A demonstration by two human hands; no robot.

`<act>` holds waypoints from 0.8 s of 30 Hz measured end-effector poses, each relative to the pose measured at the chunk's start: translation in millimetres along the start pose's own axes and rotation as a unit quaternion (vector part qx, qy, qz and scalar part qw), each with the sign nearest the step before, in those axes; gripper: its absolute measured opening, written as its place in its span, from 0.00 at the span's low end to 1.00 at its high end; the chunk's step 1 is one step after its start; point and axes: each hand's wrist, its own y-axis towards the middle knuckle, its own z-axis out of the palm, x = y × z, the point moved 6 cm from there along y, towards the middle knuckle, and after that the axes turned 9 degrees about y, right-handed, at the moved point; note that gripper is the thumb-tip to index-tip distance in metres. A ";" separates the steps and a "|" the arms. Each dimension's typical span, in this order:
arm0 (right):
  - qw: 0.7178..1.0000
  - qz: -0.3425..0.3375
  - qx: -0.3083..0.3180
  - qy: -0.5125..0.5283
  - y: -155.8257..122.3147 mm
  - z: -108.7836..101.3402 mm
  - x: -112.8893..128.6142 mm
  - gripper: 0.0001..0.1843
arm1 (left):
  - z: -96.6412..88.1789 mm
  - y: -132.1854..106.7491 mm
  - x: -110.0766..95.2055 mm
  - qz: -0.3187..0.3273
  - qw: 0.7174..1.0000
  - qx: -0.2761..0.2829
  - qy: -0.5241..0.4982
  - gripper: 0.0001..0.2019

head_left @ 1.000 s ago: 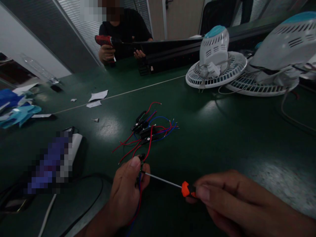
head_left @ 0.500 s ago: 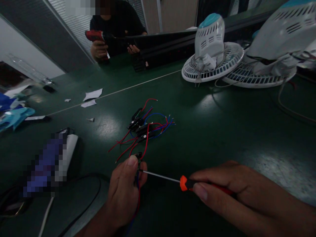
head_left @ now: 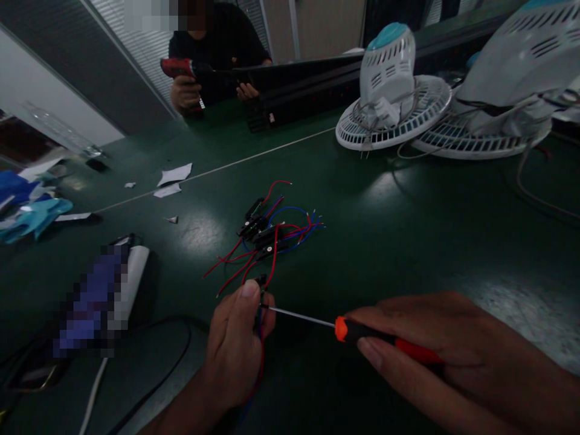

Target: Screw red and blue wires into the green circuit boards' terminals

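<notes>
My left hand (head_left: 238, 344) is closed around a small black part with red and blue wires (head_left: 261, 280), pinched between thumb and fingers and mostly hidden by them. Its wires trail down below the hand. In my right hand (head_left: 435, 344) is a screwdriver (head_left: 369, 333) with an orange, black and red handle. The screwdriver's thin shaft points left, and its tip meets the black part at my left fingertips. Just beyond my left hand lies a pile of similar black parts (head_left: 267, 232) with red and blue wires spreading from them.
Two white fan heads (head_left: 392, 121) rest face down at the back right. Across the table a person (head_left: 222, 48) holds a red power drill (head_left: 177, 67) beside a long black panel (head_left: 303, 84). Paper scraps (head_left: 174, 174), a blurred-out phone-like object (head_left: 93, 296) and cables lie to the left.
The whole view has shifted slightly. More of the screwdriver's red handle shows now between my right fingers. Its tip stays at the part in my left hand.
</notes>
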 end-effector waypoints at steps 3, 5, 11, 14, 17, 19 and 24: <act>0.998 -0.006 0.054 -0.023 2.4 6.3 3.8 0.16 | 1.9 -0.9 -1.2 -0.005 1.000 0.001 0.004 0.26; 0.998 0.024 0.054 -0.023 3.3 4.7 2.9 0.17 | 3.6 -1.6 -1.9 -0.009 1.000 0.001 0.004 0.25; 0.997 0.060 0.036 -0.038 3.1 -1.0 -1.4 0.20 | 6.2 -0.6 -9.4 0.002 1.000 -0.002 0.017 0.26; 0.994 0.086 0.067 -0.024 3.6 4.0 -7.9 0.17 | 5.5 -0.1 -8.4 -0.006 1.000 -0.006 0.006 0.26; 0.990 0.107 0.089 0.021 3.9 7.3 -11.6 0.20 | 6.0 -0.7 -2.0 -0.020 1.000 -0.005 -0.005 0.24; 0.988 0.116 0.094 0.028 3.6 7.5 -12.9 0.23 | 6.8 -1.1 1.2 -0.020 1.000 -0.002 -0.011 0.24; 0.990 0.114 0.087 0.016 5.0 6.0 -12.0 0.24 | 7.4 -1.7 0.2 -0.020 0.999 0.005 -0.024 0.25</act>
